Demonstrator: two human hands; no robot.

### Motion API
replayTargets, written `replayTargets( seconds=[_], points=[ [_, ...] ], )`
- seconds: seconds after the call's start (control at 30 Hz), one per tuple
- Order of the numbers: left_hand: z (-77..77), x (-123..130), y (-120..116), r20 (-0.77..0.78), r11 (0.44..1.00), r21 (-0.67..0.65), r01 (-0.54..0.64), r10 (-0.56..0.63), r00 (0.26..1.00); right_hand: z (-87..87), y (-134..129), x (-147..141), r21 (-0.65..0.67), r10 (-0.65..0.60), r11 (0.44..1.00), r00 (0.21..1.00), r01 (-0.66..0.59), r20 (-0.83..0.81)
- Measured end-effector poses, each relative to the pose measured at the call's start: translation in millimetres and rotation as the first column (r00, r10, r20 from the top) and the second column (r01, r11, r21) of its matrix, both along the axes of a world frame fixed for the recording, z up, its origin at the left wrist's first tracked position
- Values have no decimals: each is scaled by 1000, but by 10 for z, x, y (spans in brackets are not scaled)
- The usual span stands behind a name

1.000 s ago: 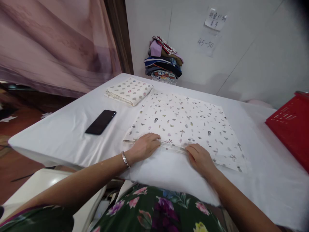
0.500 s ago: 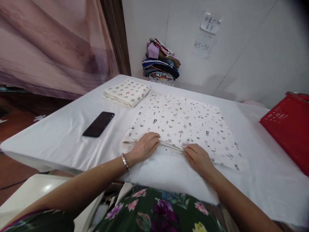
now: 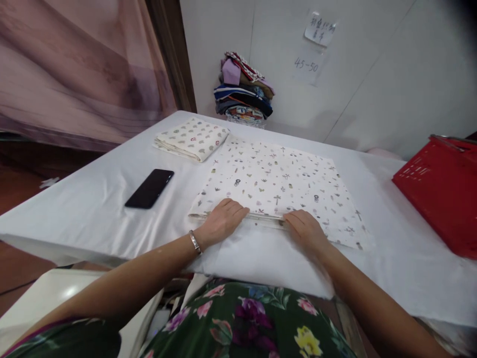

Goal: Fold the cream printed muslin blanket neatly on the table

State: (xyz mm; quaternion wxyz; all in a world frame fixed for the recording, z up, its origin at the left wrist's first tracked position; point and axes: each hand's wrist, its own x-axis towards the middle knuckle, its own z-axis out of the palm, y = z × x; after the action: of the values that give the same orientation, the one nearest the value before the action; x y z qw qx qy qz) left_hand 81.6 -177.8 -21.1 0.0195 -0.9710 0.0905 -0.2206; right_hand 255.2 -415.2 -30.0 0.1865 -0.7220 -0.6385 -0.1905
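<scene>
A white cloth (image 3: pixel 276 174) printed with small plants and palm trees lies spread in layers on the white-covered table. My left hand (image 3: pixel 224 221), with a bracelet on the wrist, pinches its near edge left of the middle. Farther right along that same edge, my right hand (image 3: pixel 305 229) grips the cloth with fingers on top; the thumb is mostly hidden. Between the hands the folded layers show as a thin, nearly straight line. Beyond the cloth's far left corner sits a folded cream cloth (image 3: pixel 194 139) with a grey and red print.
A black phone (image 3: pixel 149 189) lies left of the cloth on the white table cover (image 3: pixel 93 199). A red plastic basket (image 3: pixel 439 194) stands at the right. Folded fabrics (image 3: pixel 244 89) are stacked by the wall behind the table. A pale stool (image 3: pixel 55 298) is at lower left.
The cloth's near edge between my hands has become straighter, and its near right part has shifted slightly. Both hands keep their hold; the whole view has shifted a little.
</scene>
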Motion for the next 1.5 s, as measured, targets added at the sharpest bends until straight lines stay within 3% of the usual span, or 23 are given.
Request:
replayTargets(
  seconds=[0.1, 0.27, 0.57, 0.73, 0.93, 1.13, 1.33, 1.5],
  points=[
    [-18, 8, -12, 16, 1000, 28, 9, -10, 1000, 16, 2, 21, -3, -26, 1000, 999, 26, 22],
    [-46, -7, -62, -86, 997, 56, 45, -40, 996, -91, -25, -42, -189, -20, 982, 1000, 23, 15],
    [-45, 27, -69, -89, 999, 51, 9, -5, 996, -44, 13, -64, -82, -48, 995, 998, 50, 27],
    [-60, 9, -103, -145, 997, 71, 41, -30, 989, -77, 10, -107, -206, -11, 978, 998, 24, 60],
    [-7, -6, -93, -174, 1000, -17, 24, -27, 984, -54, -31, -87, -248, 25, 968, 1000, -29, -19],
    [39, 5, -58, -174, 995, 70, 78, -65, 983, 25, -44, -62, -316, 61, 946, 998, -66, -26],
    [16, 23, -48, -112, 995, 80, 62, -53, 992, -66, -35, -74, -247, 36, 969, 999, -26, 38],
    [35, 24, -64, -150, 999, 13, 31, -29, 988, -38, -21, 18, -172, -26, 985, 988, 0, -149]
  ],
)
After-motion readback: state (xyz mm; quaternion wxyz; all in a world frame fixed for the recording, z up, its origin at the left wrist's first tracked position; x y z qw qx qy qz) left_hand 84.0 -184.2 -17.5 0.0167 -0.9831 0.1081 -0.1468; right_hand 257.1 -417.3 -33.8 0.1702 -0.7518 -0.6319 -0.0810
